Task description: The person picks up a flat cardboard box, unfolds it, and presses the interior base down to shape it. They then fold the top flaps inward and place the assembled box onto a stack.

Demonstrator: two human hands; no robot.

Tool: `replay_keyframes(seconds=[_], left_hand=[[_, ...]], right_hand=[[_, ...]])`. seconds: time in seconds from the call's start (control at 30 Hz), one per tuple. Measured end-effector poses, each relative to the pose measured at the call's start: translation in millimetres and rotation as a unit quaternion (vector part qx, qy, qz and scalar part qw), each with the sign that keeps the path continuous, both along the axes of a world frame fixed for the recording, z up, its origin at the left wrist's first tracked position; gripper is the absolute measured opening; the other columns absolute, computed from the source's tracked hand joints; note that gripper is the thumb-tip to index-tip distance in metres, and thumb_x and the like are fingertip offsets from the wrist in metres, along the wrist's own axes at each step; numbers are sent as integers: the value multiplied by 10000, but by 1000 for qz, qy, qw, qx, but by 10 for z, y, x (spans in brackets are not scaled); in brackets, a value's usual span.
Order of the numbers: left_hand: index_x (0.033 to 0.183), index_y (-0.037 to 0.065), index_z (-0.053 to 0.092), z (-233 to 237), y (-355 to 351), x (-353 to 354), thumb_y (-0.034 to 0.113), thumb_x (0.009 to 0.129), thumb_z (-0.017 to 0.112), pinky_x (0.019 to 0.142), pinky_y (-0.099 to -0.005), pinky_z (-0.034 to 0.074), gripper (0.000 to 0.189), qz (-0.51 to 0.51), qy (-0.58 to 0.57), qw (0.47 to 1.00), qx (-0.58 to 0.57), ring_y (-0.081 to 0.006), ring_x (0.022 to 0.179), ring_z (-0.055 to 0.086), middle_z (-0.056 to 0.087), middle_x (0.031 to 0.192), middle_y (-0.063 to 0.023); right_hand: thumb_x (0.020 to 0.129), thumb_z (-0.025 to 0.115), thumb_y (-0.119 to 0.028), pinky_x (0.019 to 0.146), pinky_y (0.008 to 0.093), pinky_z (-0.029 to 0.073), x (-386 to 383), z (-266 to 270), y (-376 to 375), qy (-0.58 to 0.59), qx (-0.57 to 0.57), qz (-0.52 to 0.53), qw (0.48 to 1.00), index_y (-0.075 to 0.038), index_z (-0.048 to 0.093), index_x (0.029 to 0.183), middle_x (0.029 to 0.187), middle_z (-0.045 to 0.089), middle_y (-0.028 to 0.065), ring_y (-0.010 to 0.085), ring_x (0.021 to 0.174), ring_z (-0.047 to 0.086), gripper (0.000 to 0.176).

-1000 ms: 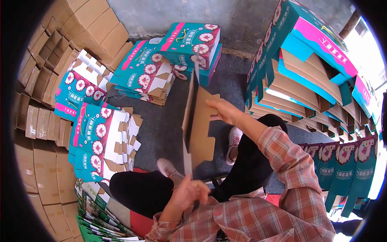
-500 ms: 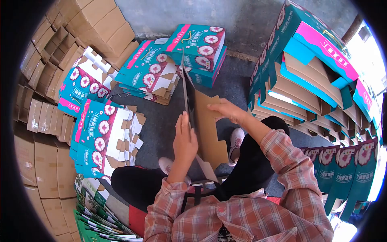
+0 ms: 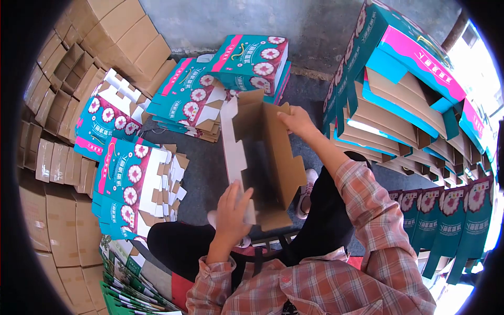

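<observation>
Between my hands a cardboard box (image 3: 295,173) stands upright over the floor, spread into a four-sided sleeve with brown inner walls. Its left panel (image 3: 234,149) ends in a notched white edge, and dark floor shows through the middle. My right hand (image 3: 300,122) grips the top of the far right wall, thumb on the brown side. At the near left corner, my left hand (image 3: 232,210) rests against the white flap with its fingers stretched and apart.
Flat teal and pink cartons lie in a left stack (image 3: 121,184) and a back stack (image 3: 184,100). Folded teal boxes (image 3: 404,100) pile high at right. Brown cartons (image 3: 68,226) line the left side. Green printed sheets (image 3: 131,289) are at lower left, below a grey wall (image 3: 315,31).
The cardboard box was nearly flat and is now opened out into a hollow sleeve. My left hand moved down and toward me, its fingers spreading; my right hand rose slightly.
</observation>
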State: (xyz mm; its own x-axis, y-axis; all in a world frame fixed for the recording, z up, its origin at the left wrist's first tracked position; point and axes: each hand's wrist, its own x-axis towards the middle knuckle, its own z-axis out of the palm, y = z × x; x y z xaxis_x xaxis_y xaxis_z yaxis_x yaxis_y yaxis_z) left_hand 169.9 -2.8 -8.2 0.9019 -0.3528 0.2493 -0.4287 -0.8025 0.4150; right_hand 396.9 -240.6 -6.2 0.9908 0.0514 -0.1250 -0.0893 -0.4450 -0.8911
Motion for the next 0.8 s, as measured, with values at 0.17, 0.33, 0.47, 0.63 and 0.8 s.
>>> replay_keyframes(seconds=[0.17, 0.33, 0.47, 0.63, 0.8], left_hand=[[1256, 100, 530, 51, -58, 71, 311, 609, 807, 1042, -488, 308, 734, -53, 31, 998, 18, -410, 1280, 349, 325, 1416, -233], [1253, 90, 532, 106, -85, 127, 405, 592, 808, 1061, -489, 278, 782, -59, 63, 996, 11, -412, 1306, 312, 310, 1422, -242], [1254, 81, 523, 24, -104, 132, 415, 604, 802, 1057, -492, 283, 782, -48, 59, 997, -4, -421, 1306, 309, 305, 1418, -254], [1251, 54, 520, -20, -99, 128, 440, 656, 762, 1054, -486, 277, 748, -43, 56, 997, -21, -416, 1315, 285, 303, 1413, -260], [1252, 58, 524, 7, -98, 169, 459, 666, 752, 1058, -494, 264, 746, -40, 66, 997, -14, -422, 1314, 281, 304, 1412, -260]], right_hand=[[849, 564, -271, 619, 357, 536, 78, -52, -50, -6, -33, -10, 999, 32, 647, 851, 742, 663, 179, 273, 637, 676, 314], [836, 567, -251, 696, 384, 526, 147, -41, -41, 32, -12, -15, 999, 26, 632, 925, 797, 662, 197, 286, 712, 675, 298], [821, 584, -218, 811, 401, 498, 115, -39, -5, -68, -120, -20, 990, 13, 624, 978, 1006, 640, 188, 286, 949, 635, 282], [780, 611, -208, 923, 418, 446, 193, 78, 92, -492, -441, 136, 738, -49, 631, 1007, 1244, 516, 157, 336, 1165, 495, 277], [825, 572, -210, 936, 420, 447, 309, 59, 166, -400, -396, 158, 812, -61, 584, 1145, 1247, 510, 182, 354, 1146, 507, 353]])
